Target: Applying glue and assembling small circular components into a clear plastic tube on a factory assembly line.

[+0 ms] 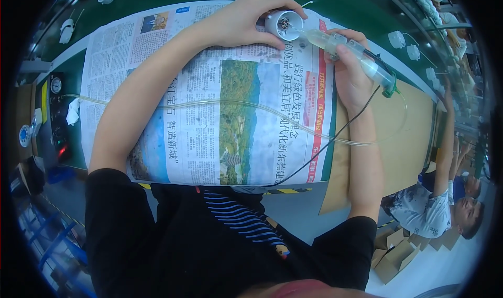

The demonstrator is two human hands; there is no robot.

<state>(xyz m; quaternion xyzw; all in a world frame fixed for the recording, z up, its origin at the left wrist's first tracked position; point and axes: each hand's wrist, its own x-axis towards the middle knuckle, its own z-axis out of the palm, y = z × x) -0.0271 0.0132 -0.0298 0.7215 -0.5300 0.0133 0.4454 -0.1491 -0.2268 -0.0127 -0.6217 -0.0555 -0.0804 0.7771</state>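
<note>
At the far part of the bench, my left hand (242,21) curls around a white round housing (272,23), fingers over its far side and thumb along the near side. Its open mouth faces right, and small metallic parts and wires show inside. My right hand (350,70) is wrapped around a clear dispensing syringe (369,66) with a green end cap (389,85). The syringe lies slanted, its narrow tip at the mouth of the housing. Whether the tip touches the inside is too small to tell. Thin tubing (251,103) runs to the cap.
Newspaper (199,125) covers the green bench under my arms. A control box with a gauge (56,85) stands at left. A black cable (314,150) crosses my right forearm. Cardboard (403,135) lies at right. More white housings (396,39) stand at far right, near co-workers (424,209).
</note>
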